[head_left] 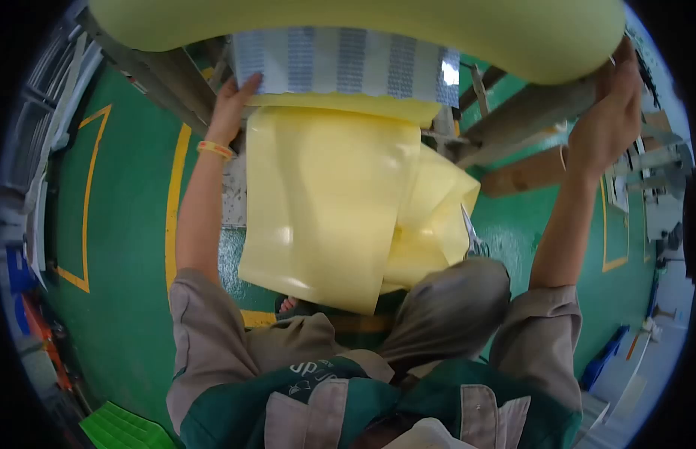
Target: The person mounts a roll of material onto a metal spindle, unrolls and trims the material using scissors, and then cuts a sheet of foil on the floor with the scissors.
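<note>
A large pale yellow roll (363, 19) lies across the top of the view. Below it hangs a clear, printed sheet (340, 63) with bands of grey text, over a loose yellow sheet (325, 194) that drops toward my knees and folds at its right. My left hand (234, 108) is at the left edge of the printed sheet, its thumb on the front and its fingers bent behind. My right hand (610, 116) is raised at the right end of the yellow roll, fingers closed near its edge; what they hold, if anything, is hidden.
Metal frame bars (527, 120) stand behind the sheets. A brown cardboard tube (524, 172) lies at the right. The green floor (131, 224) has yellow lines. Scissors (475, 236) are beside the folded yellow sheet. A bright green item (127, 428) is at the lower left.
</note>
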Available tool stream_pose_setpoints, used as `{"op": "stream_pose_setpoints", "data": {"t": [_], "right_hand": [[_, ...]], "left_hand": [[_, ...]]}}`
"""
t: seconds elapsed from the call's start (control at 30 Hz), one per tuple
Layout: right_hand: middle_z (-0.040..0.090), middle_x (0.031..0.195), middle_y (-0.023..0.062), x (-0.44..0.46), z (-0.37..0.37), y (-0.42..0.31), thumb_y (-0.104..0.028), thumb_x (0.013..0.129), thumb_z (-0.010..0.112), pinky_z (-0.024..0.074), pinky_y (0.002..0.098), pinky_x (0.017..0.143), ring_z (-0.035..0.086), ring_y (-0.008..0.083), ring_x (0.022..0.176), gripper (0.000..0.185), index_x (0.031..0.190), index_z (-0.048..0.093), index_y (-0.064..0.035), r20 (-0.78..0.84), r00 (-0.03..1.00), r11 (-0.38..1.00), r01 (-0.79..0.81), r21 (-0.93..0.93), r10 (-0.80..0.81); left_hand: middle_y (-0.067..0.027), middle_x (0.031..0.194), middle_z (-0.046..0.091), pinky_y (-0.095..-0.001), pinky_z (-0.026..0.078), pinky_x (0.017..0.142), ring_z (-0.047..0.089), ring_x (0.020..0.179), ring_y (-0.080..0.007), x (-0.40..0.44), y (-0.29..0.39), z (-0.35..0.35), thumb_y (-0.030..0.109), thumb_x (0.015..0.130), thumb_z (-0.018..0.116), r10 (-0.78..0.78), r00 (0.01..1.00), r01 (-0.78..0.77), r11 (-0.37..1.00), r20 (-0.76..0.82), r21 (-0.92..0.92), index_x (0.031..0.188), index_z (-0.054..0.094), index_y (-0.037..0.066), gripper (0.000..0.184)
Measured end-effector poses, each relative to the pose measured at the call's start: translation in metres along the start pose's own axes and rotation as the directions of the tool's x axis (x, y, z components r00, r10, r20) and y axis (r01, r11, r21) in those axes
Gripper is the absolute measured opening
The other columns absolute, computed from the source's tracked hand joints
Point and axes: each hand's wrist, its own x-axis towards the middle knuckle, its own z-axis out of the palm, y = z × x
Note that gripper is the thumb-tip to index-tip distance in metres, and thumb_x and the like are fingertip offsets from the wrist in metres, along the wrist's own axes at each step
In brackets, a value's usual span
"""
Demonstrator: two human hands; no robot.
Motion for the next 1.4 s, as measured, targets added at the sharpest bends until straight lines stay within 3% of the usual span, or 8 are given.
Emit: {"op": "stream_pose_setpoints", "data": {"t": [0.07,0.17,0.23,0.33,0.63,0.93,1.13,1.4], "right_hand": [[0.063,0.094,0.01,-0.053,-0.06,0.041,-0.014,0.092,0.046,0.0457,0.028,0.079,0.059,0.0154,0.086,0.025,0.105,0.059,0.0032,0.227,0.973,0.95,0.113,-0.292,-0.046],[0.06,0.093,0.0157,-0.179,-0.156,0.12,-0.006,0.084,0.052,0.0447,0.0391,0.072,0.057,0.0326,0.085,0.018,0.099,0.061,-0.0038,0.735,0.614,0.848,0.193,-0.493,0.288],[0.057,0.093,0.0207,-0.269,-0.231,0.179,-0.013,0.083,0.049,0.0433,0.0454,0.073,0.054,0.0388,0.087,0.02,0.1,0.056,-0.0033,0.619,0.298,0.615,0.12,-0.78,0.727],[0.055,0.093,0.0203,-0.325,-0.276,0.185,-0.014,0.079,0.057,0.0453,0.0464,0.075,0.054,0.04,0.089,0.037,0.113,0.048,-0.0051,0.513,0.219,0.514,0.058,-0.856,0.83],[0.043,0.107,0.0231,-0.382,-0.305,0.227,-0.005,0.066,0.064,0.0456,0.0428,0.081,0.05,0.0406,0.097,0.067,0.127,0.038,-0.0094,0.363,0.416,0.442,-0.108,-0.891,0.834],[0.064,0.083,0.0197,-0.358,-0.341,0.247,-0.027,0.079,0.054,0.0458,0.0436,0.078,0.06,0.039,0.084,0.036,0.112,0.049,-0.0113,0.475,0.074,0.417,0.374,-0.828,0.877],[0.057,0.078,0.0105,-0.267,-0.31,0.142,-0.016,0.068,0.069,0.0447,0.0333,0.068,0.055,0.0258,0.071,0.046,0.108,0.048,-0.0055,0.625,0.01,0.534,-0.529,-0.66,0.781],[0.048,0.098,0.0091,-0.139,-0.173,0.126,-0.036,0.057,0.081,0.0405,0.0335,0.08,0.047,0.0237,0.09,0.069,0.11,0.05,-0.0062,0.86,-0.084,0.852,-0.116,-0.51,0.503]], "left_hand": [[-0.0079,0.1,0.062,-0.0258,0.043,0.08,0.056,0.089,-0.0121,-0.009,-0.005,-0.011,0.021,0.085,0.061,0.049,0.999,-0.049,0.998,0.003,0.04,0.108,0.055,-0.003,0.035],[-0.0059,0.098,0.062,-0.0242,0.044,0.075,0.057,0.084,-0.01,-0.026,-0.001,-0.01,0.022,0.085,0.062,0.053,0.999,-0.053,0.998,-0.008,-0.024,0.104,0.057,-0.002,0.031],[-0.0052,0.097,0.063,-0.0228,0.045,0.073,0.058,0.08,-0.0093,-0.03,-0.005,-0.012,0.024,0.085,0.062,0.04,0.999,-0.04,0.999,-0.007,0.0,0.104,0.057,-0.001,0.032],[-0.0042,0.097,0.062,-0.0228,0.044,0.075,0.057,0.083,-0.0095,-0.035,-0.007,-0.018,0.025,0.085,0.062,-0.001,1.0,0.002,0.999,-0.016,0.054,0.105,0.057,0.0,0.033],[-0.0032,0.101,0.061,-0.0243,0.042,0.082,0.055,0.091,-0.009,-0.049,-0.021,-0.015,0.022,0.087,0.059,-0.091,0.995,0.091,0.996,-0.027,0.004,0.106,0.056,0.002,0.028],[-0.0038,0.103,0.061,-0.0249,0.043,0.083,0.056,0.092,-0.0093,-0.065,-0.043,-0.02,0.019,0.087,0.058,-0.109,0.993,0.11,0.994,-0.04,0.022,0.109,0.055,0.002,0.028],[-0.0004,0.098,0.062,-0.0246,0.042,0.08,0.055,0.088,-0.0076,-0.065,-0.06,-0.034,0.019,0.086,0.06,-0.126,0.992,0.126,0.992,-0.026,-0.023,0.107,0.058,0.004,0.026],[-0.0025,0.101,0.062,-0.0239,0.044,0.08,0.056,0.09,-0.0081,-0.072,-0.073,-0.031,0.017,0.087,0.059,-0.121,0.993,0.121,0.988,0.003,-0.099,0.11,0.056,0.003,0.027]]}}
